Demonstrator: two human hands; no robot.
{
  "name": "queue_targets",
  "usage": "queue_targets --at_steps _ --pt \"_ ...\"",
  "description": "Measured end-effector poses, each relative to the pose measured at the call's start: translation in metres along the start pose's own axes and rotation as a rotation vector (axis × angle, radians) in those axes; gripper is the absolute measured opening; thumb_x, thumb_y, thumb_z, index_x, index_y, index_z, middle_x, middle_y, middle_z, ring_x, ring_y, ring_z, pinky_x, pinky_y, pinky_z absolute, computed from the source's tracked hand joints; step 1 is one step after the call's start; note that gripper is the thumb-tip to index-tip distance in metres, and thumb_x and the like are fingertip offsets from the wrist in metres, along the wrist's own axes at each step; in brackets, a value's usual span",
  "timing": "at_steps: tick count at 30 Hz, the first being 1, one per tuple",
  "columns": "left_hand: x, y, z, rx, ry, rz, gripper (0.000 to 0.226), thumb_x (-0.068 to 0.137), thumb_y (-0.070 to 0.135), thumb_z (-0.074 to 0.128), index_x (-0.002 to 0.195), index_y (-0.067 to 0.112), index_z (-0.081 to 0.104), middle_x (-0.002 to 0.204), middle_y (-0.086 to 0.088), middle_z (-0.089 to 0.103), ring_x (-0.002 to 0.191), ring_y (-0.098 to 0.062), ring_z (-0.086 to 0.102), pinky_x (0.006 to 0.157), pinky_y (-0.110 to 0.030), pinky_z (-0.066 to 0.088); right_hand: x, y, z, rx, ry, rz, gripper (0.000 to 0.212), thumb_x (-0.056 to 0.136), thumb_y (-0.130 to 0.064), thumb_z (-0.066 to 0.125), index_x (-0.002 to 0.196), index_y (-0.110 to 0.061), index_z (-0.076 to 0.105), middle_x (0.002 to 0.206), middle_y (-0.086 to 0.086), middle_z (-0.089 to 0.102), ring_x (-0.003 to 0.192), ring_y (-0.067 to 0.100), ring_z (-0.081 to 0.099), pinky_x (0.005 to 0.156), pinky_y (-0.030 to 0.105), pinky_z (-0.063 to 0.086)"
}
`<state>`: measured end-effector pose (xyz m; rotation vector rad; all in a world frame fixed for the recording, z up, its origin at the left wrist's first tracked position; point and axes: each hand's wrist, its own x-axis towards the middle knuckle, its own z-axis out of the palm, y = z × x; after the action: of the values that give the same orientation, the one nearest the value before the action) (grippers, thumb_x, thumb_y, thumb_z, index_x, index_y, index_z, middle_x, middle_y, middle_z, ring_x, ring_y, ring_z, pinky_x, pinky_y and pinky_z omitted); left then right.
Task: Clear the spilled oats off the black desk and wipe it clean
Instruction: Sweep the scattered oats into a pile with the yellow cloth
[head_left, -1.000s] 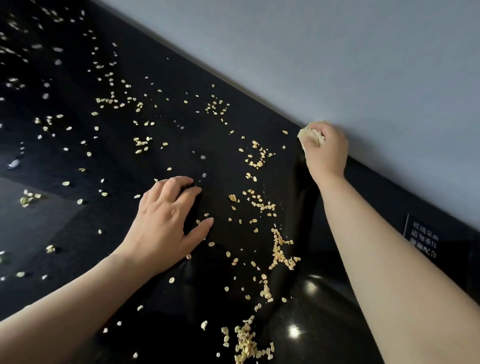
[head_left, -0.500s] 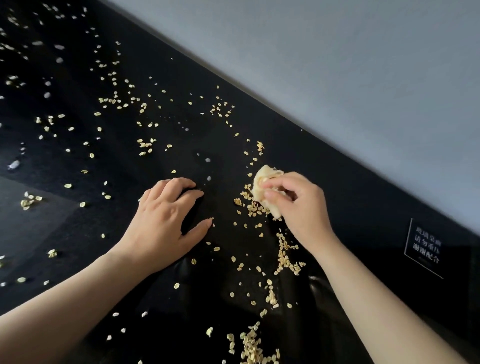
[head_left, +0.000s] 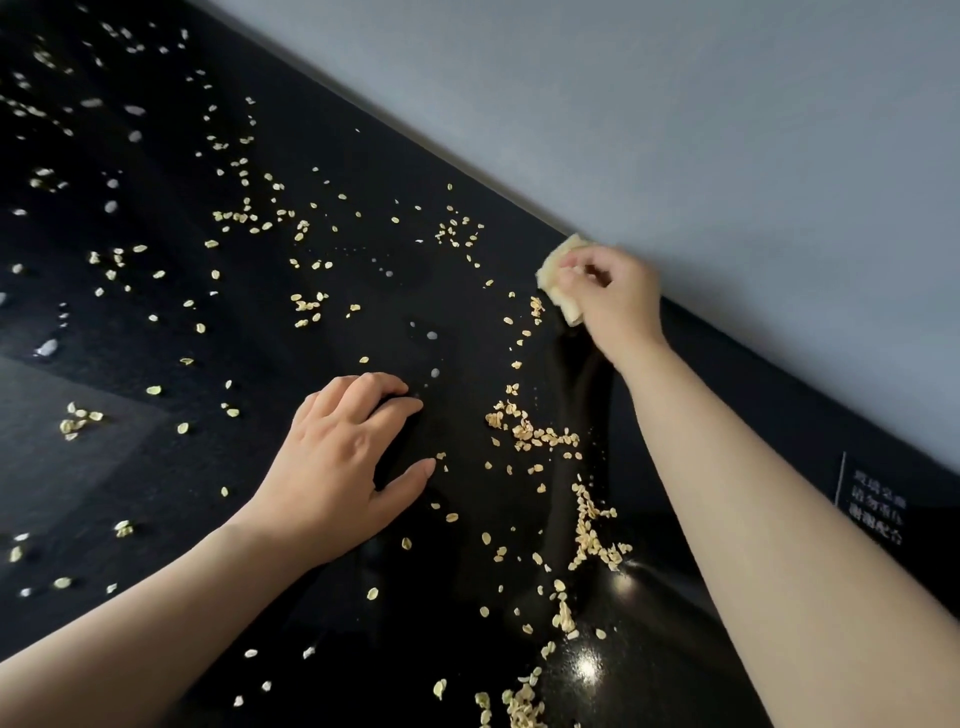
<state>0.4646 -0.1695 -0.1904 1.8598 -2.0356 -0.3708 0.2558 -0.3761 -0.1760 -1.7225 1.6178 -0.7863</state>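
Right hand grips a pale sponge at the far edge of the black desk, against the wall.
The sponge's long side runs about 11 to 5 o'clock, and it juts out at 9 o'clock of the curled fingers clamped on it. Oats trail from it toward 6 o'clock. The left hand rests on the desk at 7 o'clock of the sponge, fingers bent, thumb apart, holding nothing.
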Motion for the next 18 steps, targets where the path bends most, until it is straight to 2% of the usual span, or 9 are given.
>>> queue_targets --at_steps 3,5,7,9,12,16,18 --pt "0.000 -0.003 -0.001 -0.006 -0.004 0.010 0.053 0.082 0.054 0.051 0.115 0.015 0.066 0.120 0.005 0.054 0.110 -0.018 0.049 0.094 -0.034 0.037 -0.054 -0.016 0.010 0.035 -0.251 -0.082 0.015 0.082 -0.014 0.069 0.086 -0.028 0.073 0.094 -0.009 0.066 0.083 0.006 0.058 0.078 0.018 0.047" --pt "-0.003 -0.003 -0.001 -0.012 -0.002 0.008 0.054 0.083 0.054 0.050 0.117 0.016 0.066 0.121 0.005 0.054 0.111 -0.018 0.049 0.094 -0.033 0.037 -0.088 -0.019 0.008 0.076 -0.342 -0.066 0.016 0.083 -0.011 0.068 0.085 -0.027 0.074 0.093 -0.010 0.066 0.087 0.007 0.059 0.077 0.017 0.048" --pt "-0.003 -0.002 -0.002 -0.015 -0.002 0.005 0.054 0.083 0.054 0.051 0.118 0.016 0.065 0.122 0.005 0.054 0.111 -0.018 0.049 0.094 -0.032 0.036 -0.096 -0.022 -0.001 0.117 -0.277 -0.065 0.017 0.083 -0.010 0.068 0.086 -0.025 0.074 0.093 -0.010 0.066 0.086 0.004 0.059 0.074 0.013 0.046" --pt "-0.002 -0.003 -0.003 -0.018 -0.009 0.011 0.055 0.083 0.055 0.050 0.119 0.015 0.065 0.123 0.004 0.054 0.112 -0.018 0.049 0.095 -0.031 0.035 -0.075 -0.021 -0.008 0.101 -0.092 -0.088 0.017 0.083 -0.011 0.069 0.087 -0.026 0.073 0.092 -0.010 0.067 0.083 0.002 0.059 0.074 0.011 0.045" --pt "-0.001 -0.006 -0.004 -0.016 -0.031 0.017 0.055 0.083 0.055 0.050 0.120 0.015 0.064 0.123 0.004 0.053 0.113 -0.018 0.049 0.096 -0.031 0.035 -0.022 -0.012 -0.009 0.033 0.114 -0.059 0.015 0.084 -0.014 0.067 0.086 -0.029 0.069 0.091 -0.008 0.068 0.085 0.009 0.062 0.076 0.020 0.047" --pt "-0.002 -0.005 -0.004 -0.067 -0.036 0.021 0.055 0.085 0.053 0.051 0.119 0.013 0.065 0.123 0.004 0.054 0.113 -0.017 0.050 0.098 -0.035 0.040 0.014 0.004 0.008 -0.051 0.166 0.010 0.013 0.083 -0.015 0.064 0.083 -0.028 0.067 0.091 -0.005 0.068 0.086 0.011 0.062 0.078 0.029 0.050" --pt "-0.001 -0.006 -0.008 -0.087 0.000 0.028 0.052 0.085 0.050 0.052 0.117 0.011 0.066 0.121 0.003 0.056 0.111 -0.017 0.052 0.098 -0.036 0.044 0.002 -0.001 0.019 -0.067 0.117 -0.032 0.013 0.083 -0.017 0.064 0.084 -0.029 0.068 0.094 -0.004 0.067 0.087 0.011 0.061 0.082 0.031 0.051"
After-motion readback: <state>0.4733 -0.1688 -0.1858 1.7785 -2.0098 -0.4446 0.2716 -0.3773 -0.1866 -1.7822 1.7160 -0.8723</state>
